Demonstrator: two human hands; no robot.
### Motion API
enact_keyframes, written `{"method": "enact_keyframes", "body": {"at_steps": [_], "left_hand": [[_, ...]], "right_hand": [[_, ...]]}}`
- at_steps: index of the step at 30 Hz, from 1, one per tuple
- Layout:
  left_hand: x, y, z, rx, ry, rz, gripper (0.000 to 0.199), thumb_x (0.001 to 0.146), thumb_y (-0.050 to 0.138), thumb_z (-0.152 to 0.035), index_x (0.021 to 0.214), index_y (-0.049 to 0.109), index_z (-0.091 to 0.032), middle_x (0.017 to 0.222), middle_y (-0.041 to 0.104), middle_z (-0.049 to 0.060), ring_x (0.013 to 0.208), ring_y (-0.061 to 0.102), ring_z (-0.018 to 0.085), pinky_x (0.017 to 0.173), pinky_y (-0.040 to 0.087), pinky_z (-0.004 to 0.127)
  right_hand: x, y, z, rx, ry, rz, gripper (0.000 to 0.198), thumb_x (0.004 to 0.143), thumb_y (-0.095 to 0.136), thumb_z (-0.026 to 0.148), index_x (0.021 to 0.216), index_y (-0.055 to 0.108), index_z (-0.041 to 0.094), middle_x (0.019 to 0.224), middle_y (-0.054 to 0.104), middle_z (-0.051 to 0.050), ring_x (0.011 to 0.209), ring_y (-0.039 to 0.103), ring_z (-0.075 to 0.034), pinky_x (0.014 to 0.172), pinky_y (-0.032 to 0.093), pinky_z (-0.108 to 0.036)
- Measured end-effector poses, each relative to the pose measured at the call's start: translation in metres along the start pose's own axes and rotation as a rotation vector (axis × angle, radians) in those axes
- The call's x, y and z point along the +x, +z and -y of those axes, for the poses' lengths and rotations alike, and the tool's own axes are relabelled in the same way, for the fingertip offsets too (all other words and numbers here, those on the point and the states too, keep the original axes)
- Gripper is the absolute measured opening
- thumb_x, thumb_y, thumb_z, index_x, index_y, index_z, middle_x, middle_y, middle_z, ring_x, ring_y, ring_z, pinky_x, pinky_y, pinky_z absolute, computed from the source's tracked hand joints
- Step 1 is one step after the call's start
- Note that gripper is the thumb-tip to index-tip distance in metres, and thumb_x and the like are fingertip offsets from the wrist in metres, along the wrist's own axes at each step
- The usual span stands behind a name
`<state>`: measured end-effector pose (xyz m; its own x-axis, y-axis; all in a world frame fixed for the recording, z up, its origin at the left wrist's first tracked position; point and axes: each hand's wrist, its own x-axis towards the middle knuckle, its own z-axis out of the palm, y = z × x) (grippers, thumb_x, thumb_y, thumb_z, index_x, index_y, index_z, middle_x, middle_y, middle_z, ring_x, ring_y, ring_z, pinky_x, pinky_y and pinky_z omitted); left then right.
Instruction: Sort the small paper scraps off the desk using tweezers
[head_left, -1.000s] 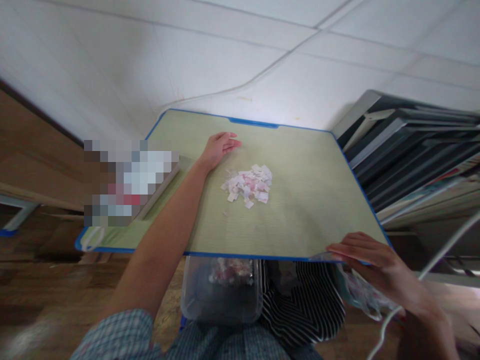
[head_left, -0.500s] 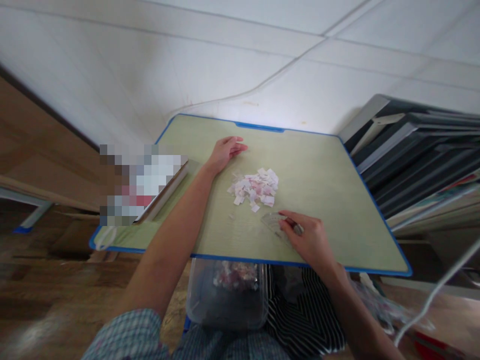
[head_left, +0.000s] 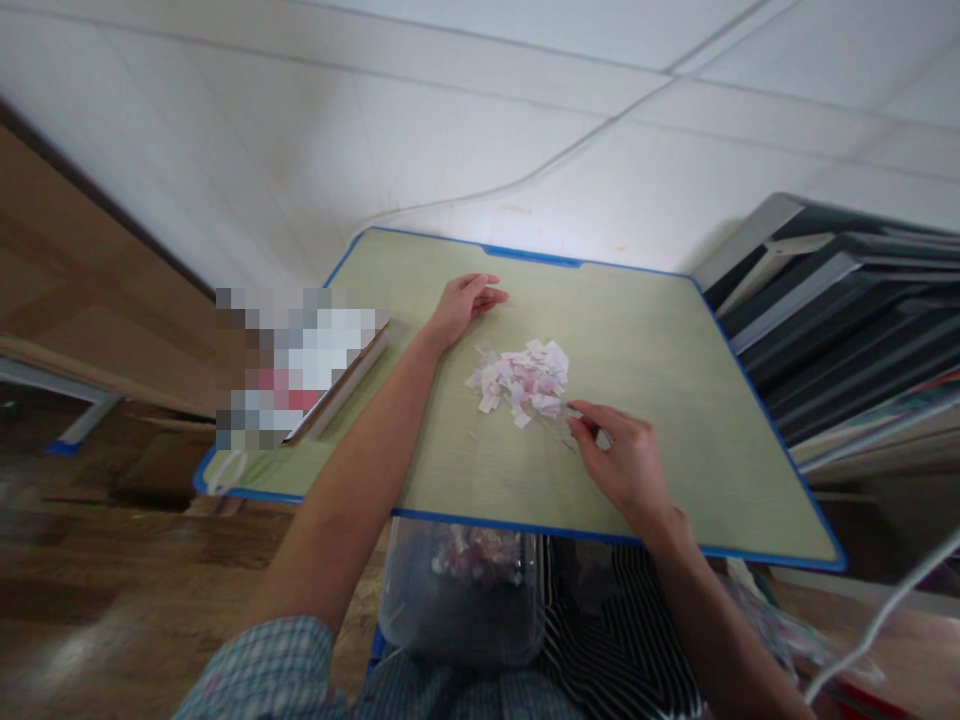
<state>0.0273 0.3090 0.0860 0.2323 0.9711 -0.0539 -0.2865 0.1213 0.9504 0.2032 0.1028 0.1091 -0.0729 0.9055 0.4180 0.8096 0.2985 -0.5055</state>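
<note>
Thin, angular scraps point(head_left: 523, 382) heap mid-frame; the right hand point(head_left: 622, 455) pinches a clear, filmy piece point(head_left: 559, 431); the left hand point(head_left: 460, 310) curls, fingers apart.

On my remote feed I identify an indoor work corner, home or workshop indeterminate: table point(head_left: 697, 420) against panelled wall point(head_left: 465, 130), stacked dark panels point(head_left: 862, 335), wood-grain floor point(head_left: 112, 560).

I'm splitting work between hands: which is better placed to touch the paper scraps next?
Probably the right grip: it sits beside the paper scraps, seemingly pinching a clear piece. The left grip lies farther off, toward the wall.
</note>
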Motion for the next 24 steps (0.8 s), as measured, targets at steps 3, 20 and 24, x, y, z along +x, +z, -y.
{"method": "enact_keyframes", "body": {"at_steps": [3, 20, 24], "left_hand": [[0.0, 0.0, 0.0, -0.011, -0.006, -0.002, 0.019, 0.089, 0.042, -0.022, 0.084, 0.058, -0.014, 0.065, 0.067, 0.002, 0.068, 0.063, 0.009, 0.074, 0.043, 0.021], [0.0, 0.0, 0.0, 0.004, -0.007, -0.003, 0.019, 0.089, 0.042, -0.022, 0.084, 0.058, -0.015, 0.067, 0.067, 0.001, 0.07, 0.064, 0.009, 0.075, 0.045, 0.02], [0.0, 0.001, -0.001, -0.011, 0.005, 0.0, 0.019, 0.089, 0.041, -0.021, 0.084, 0.058, -0.014, 0.066, 0.067, 0.002, 0.069, 0.064, 0.009, 0.076, 0.045, 0.021]], "right_hand": [[-0.001, 0.0, 0.005, 0.08, -0.015, 0.146, 0.024, 0.078, 0.051, 0.019, 0.086, 0.073, 0.013, 0.063, 0.07, -0.005, 0.053, 0.063, -0.015, 0.058, 0.052, -0.026], [0.002, 0.005, 0.013, -0.011, -0.114, 0.208, 0.022, 0.084, 0.05, 0.016, 0.09, 0.071, 0.017, 0.081, 0.074, -0.007, 0.07, 0.068, -0.019, 0.068, 0.053, -0.032], [-0.004, -0.014, -0.001, -0.081, -0.129, 0.222, 0.022, 0.085, 0.05, 0.017, 0.09, 0.071, 0.016, 0.08, 0.074, -0.008, 0.069, 0.068, -0.02, 0.067, 0.053, -0.033]]}}
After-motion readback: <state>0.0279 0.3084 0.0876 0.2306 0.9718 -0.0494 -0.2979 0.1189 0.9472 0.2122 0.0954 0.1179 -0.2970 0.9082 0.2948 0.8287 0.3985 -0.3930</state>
